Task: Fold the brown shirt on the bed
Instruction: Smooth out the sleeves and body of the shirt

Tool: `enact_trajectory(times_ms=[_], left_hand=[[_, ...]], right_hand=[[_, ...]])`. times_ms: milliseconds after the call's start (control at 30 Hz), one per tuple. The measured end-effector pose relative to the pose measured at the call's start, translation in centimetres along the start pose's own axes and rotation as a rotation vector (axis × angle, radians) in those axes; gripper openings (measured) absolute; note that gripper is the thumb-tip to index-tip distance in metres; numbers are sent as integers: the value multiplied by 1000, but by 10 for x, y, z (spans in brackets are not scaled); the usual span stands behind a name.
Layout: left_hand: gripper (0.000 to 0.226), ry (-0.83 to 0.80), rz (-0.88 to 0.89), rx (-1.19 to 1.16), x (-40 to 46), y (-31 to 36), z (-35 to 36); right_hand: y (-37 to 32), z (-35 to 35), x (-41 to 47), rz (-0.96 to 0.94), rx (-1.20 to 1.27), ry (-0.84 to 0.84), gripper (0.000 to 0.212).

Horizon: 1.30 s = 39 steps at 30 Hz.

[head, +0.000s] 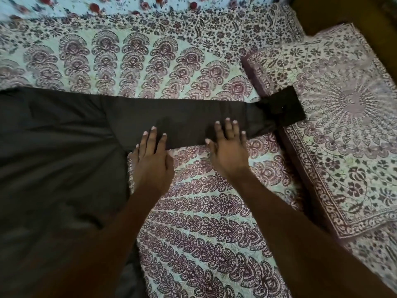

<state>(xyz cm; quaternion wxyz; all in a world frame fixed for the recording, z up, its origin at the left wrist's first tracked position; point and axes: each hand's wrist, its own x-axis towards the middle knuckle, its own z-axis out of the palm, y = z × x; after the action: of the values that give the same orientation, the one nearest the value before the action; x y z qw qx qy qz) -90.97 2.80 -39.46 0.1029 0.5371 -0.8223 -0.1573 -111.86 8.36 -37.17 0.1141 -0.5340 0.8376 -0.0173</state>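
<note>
The brown shirt point(55, 151) lies flat on the bed point(204, 222), its body filling the left side. One long sleeve point(182, 119) stretches straight to the right, and its cuff point(281, 108) rests on a pillow. My left hand point(151, 155) lies flat with fingers spread on the sleeve's near edge, close to the armpit. My right hand point(228, 147) presses flat on the sleeve further right, fingers apart. Neither hand grips the cloth.
The bed wears a patterned maroon-and-white sheet. A pillow point(343, 125) in matching print lies at the right, partly under the cuff. A second floral cloth point(129, 5) runs along the far edge. A dark brown surface point(343, 11) shows at the top right.
</note>
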Motion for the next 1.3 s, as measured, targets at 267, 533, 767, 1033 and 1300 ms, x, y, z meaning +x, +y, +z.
enact_trajectory(times_ms=[267,533,767,1033,1300], left_hand=[[72,-27,-347,106,-80,-84,-14],[65,-134,-68,-70,-143,-94,-12],[47,180,-432,-169,-167,-152,-47],[84,-97,-139,152,-220,-171,-43],[78,-118,-128,142,-256,-175,-50]], right_hand=[[-145,50,-13,-510,50,-45,63],[-199,69,8,-764,-174,-112,71],[-201,82,-24,-915,-290,-71,79],[-205,75,-56,-867,-259,26,83],[-220,97,-87,-746,-271,-72,73]])
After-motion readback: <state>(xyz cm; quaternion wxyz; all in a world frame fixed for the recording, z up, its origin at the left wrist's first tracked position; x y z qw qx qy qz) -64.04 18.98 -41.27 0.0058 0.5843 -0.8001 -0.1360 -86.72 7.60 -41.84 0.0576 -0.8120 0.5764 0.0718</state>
